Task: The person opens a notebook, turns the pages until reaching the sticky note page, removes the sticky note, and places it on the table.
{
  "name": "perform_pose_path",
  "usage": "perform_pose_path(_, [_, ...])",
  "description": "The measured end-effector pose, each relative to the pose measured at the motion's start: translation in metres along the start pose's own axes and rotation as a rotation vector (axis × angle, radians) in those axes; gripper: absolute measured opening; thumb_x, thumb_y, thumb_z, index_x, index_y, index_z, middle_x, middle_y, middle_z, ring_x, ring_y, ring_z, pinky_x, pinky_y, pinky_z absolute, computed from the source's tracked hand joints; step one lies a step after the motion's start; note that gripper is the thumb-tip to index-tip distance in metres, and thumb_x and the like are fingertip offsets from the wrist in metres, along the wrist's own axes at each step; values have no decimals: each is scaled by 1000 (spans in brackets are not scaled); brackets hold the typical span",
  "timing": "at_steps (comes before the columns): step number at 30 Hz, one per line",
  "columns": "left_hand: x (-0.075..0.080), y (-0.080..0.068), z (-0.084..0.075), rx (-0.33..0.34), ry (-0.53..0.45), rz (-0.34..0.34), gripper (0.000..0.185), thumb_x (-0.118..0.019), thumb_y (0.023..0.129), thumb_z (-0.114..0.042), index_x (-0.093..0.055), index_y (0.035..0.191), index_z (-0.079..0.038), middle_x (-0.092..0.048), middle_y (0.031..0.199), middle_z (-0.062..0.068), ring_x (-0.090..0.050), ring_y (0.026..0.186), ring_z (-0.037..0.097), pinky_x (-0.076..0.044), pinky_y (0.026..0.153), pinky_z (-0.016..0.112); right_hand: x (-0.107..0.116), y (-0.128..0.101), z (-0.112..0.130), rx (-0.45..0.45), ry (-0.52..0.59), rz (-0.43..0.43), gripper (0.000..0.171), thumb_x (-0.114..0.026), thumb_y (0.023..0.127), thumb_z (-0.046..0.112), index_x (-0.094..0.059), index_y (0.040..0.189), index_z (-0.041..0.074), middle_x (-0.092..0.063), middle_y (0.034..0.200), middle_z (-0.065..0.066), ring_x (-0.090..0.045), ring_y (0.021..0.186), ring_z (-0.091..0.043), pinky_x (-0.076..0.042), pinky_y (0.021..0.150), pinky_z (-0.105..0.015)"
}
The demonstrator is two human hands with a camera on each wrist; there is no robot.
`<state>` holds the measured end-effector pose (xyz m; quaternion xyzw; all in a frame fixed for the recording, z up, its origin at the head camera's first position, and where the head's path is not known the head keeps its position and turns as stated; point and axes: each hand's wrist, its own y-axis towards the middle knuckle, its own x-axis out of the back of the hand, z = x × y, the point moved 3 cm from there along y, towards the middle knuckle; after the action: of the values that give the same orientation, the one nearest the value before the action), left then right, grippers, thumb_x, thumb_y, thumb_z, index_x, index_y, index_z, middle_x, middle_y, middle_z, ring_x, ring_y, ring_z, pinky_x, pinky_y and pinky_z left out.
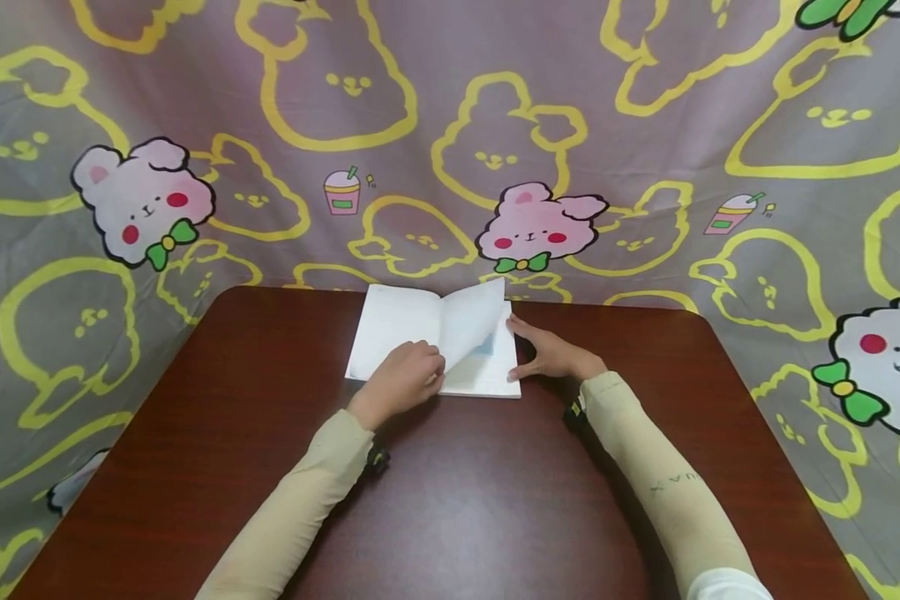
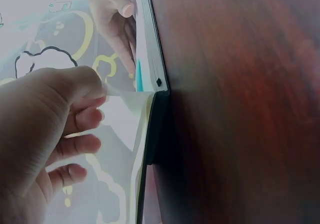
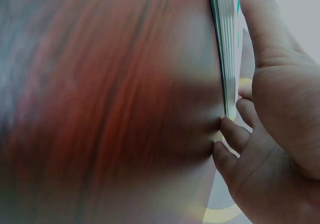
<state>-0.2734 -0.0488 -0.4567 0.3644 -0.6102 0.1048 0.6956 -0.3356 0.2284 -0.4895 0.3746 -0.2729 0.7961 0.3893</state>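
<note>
An open book point(image 1: 397, 329) with white pages lies near the far edge of the table. One page point(image 1: 471, 321) stands raised in the middle, curving over to the right. My left hand point(image 1: 403, 379) pinches that page near its lower corner between thumb and forefinger; the other fingers curl loosely in the left wrist view. Beneath the page a pale blue printed patch point(image 1: 484, 345) shows. My right hand point(image 1: 557, 352) rests at the book's right edge, thumb and fingers spread apart. In the right wrist view, its fingertips point(image 3: 231, 129) lie along the page edges point(image 3: 227, 49).
The dark reddish-brown table point(image 1: 450, 500) has rounded far corners. Behind it and on both sides hangs a grey-pink curtain point(image 1: 420, 108) with cartoon animals, close to the book's top edge. Small black devices point(image 1: 574, 412) sit at the wrists.
</note>
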Motion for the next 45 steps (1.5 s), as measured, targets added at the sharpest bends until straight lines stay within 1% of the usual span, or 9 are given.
perform_pose_path(4, [2,-5,2,96,-48,-13,13,-73,81,-10,-64,72,-12,-61,70,0,-59,68,22,-49,63,36,-1,2,1,12,-6,1,115,-87,79,38,-16,162,1,-11,170,-18,-8,158,-34,-18,125,-54])
perform_pose_path(8, [2,-8,4,207,-92,-4,14,-72,80,-11,-63,69,-12,-59,68,-1,-56,66,19,-48,59,34,-2,2,3,18,-22,9,115,-87,80,38,-15,162,1,-11,170,-18,-7,157,-37,-16,125,-56])
perform_pose_path(13, [5,-10,7,304,-142,0,16,-71,82,-11,-62,69,-11,-57,66,-1,-51,61,15,-45,54,31,-3,4,2,10,-39,21,115,-86,80,40,-15,162,2,-10,170,-17,-7,157,-39,-16,125,-56])
perform_pose_path(18, [14,-14,11,395,-185,-21,20,-73,82,-14,-60,68,-9,-55,64,0,-47,57,16,-42,51,31,-3,4,3,5,-40,23,117,-87,80,41,-14,162,2,-10,170,-18,-6,157,-40,-16,124,-57])
perform_pose_path(22, [22,-15,12,416,-172,-55,19,-73,82,-16,-62,69,-7,-57,65,1,-50,58,17,-45,51,32,-3,3,5,10,-32,20,117,-87,80,41,-15,162,0,-10,170,-19,-6,157,-41,-16,124,-59])
perform_pose_path(27, [35,-16,12,413,-132,-129,16,-74,82,-14,-67,70,-6,-63,67,2,-59,61,19,-51,54,34,-5,2,5,-2,-25,21,117,-87,80,41,-14,162,0,-9,170,-19,-6,157,-40,-16,124,-59])
perform_pose_path(35, [54,-18,16,433,-53,-221,16,-71,84,-12,-67,70,-7,-64,68,4,-61,64,23,-52,54,39,-6,-1,5,-13,-13,28,116,-87,80,38,-14,162,0,-9,170,-19,-5,157,-40,-15,124,-59])
perform_pose_path(41, [61,-22,22,443,-35,-252,17,-70,87,-13,-68,71,-6,-63,69,5,-60,63,23,-51,53,40,-5,0,5,-21,-13,39,117,-86,80,40,-13,163,2,-7,171,-17,-3,157,-39,-14,125,-58])
perform_pose_path(45, [63,-26,24,443,-45,-269,19,-68,88,-13,-68,71,-6,-61,68,5,-59,61,24,-50,53,41,-5,0,4,-23,-18,37,117,-86,80,40,-12,163,4,-7,171,-14,-3,158,-36,-13,125,-56])
